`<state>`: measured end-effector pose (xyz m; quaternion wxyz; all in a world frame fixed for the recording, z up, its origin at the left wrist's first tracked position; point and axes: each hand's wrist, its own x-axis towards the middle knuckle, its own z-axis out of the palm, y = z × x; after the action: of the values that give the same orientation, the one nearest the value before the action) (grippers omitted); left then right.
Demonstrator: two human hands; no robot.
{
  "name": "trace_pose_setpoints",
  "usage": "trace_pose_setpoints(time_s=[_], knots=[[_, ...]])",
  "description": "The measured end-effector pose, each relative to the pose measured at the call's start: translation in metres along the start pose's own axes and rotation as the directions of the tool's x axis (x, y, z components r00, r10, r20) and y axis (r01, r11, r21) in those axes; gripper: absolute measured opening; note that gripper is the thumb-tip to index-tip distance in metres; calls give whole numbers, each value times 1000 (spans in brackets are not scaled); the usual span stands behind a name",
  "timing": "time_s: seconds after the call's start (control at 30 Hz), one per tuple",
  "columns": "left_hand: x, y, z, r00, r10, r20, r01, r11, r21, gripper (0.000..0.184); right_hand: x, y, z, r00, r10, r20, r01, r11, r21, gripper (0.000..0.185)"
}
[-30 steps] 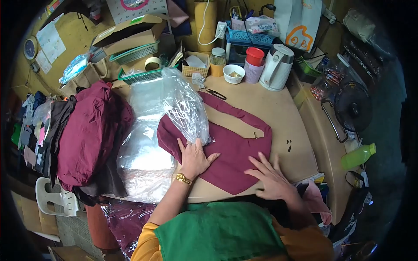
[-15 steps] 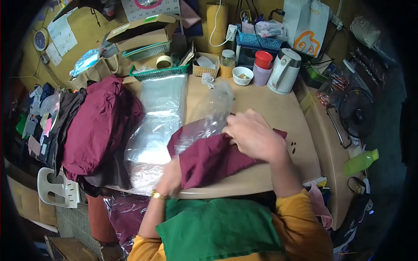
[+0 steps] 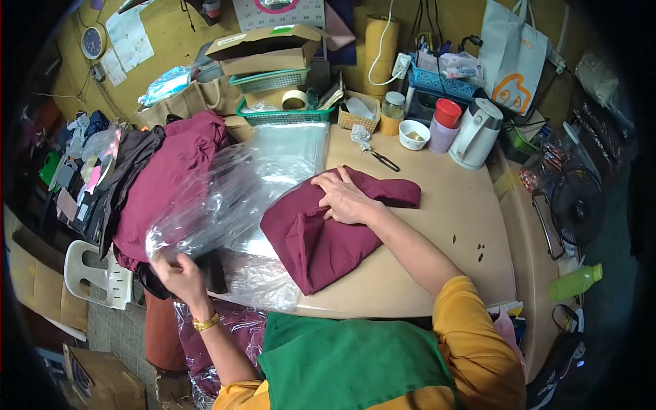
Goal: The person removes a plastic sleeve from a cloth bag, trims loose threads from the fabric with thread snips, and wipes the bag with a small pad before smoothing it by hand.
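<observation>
At the lower left, my left hand (image 3: 179,279) is closed on one end of a clear plastic bag (image 3: 205,198). The bag stretches, crumpled, up across the maroon pile and toward the stack of plastic sleeves. My right hand (image 3: 347,198) rests on top of a folded maroon garment (image 3: 311,242), fingers spread over the cloth. This garment lies on the tan table, partly over the stack of clear plastic sleeves (image 3: 294,147). A pair of small black-handled snips (image 3: 386,161) lies beyond the garment.
Left of the sleeves is a heap of maroon cloth (image 3: 154,184) beside dark clothing. Along the back stand a green basket (image 3: 283,117), a glass jar (image 3: 392,115), a white bowl (image 3: 413,134), a purple tumbler (image 3: 442,135) and a white kettle (image 3: 475,133).
My left hand has pulled the plastic bag off to the left, away from the maroon garment. My right hand now lies on the garment, slightly left of before. The black-handled snips have come into sight.
</observation>
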<state>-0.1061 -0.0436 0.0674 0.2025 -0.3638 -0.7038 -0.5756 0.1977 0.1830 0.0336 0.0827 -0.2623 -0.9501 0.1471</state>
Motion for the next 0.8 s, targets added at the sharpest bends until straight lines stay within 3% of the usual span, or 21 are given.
trace_pose_setpoints(time_s=[0.03,0.07,0.13,0.2,0.23,0.27,0.33,0.43,0.53,0.6,0.63,0.67,0.7,0.73,0.8], knots=[[10,-3,-2,961,261,-91,-253,963,89,34,6,-1,-3,1000,-18,9,18,999,-34,24],[15,1,-10,980,197,-38,-192,975,112,28,12,-3,-6,999,-35,18,36,997,-68,23],[20,-9,-14,973,230,8,-229,965,130,25,29,-5,-11,995,-73,63,80,990,-116,22],[20,-11,-10,982,130,139,-142,986,86,26,55,-6,-14,988,-113,103,129,979,-159,22],[18,2,-8,964,204,171,-222,970,93,31,71,-4,-12,958,-74,277,106,989,-102,23],[16,-13,-1,867,451,213,-498,807,318,44,82,-3,-8,895,-44,445,74,996,-51,25],[7,3,5,920,273,282,-342,910,235,57,83,-5,-6,925,-79,371,122,988,-94,27],[13,14,8,881,262,394,-368,902,224,81,47,-11,-22,873,-149,464,125,989,82,29],[12,25,16,856,286,430,-395,900,187,67,-21,-5,-50,799,-255,544,129,957,259,27],[4,34,25,798,313,516,-438,889,137,70,-69,0,-83,829,-262,494,52,916,398,25],[-3,46,29,763,287,580,-427,897,117,83,-83,5,-85,828,-252,501,44,920,390,25],[-11,58,34,718,263,645,-416,904,94,96,-98,7,-84,902,-197,385,-52,834,550,24],[-19,67,39,670,366,646,-459,888,-27,100,-110,8,-82,957,-107,270,-118,706,698,25],[-24,93,35,616,349,706,-454,890,-45,98,-108,10,-77,950,-80,303,-154,723,673,30],[-36,120,30,483,353,802,-513,856,-68,95,-96,13,-46,963,-92,253,-154,583,798,31]])
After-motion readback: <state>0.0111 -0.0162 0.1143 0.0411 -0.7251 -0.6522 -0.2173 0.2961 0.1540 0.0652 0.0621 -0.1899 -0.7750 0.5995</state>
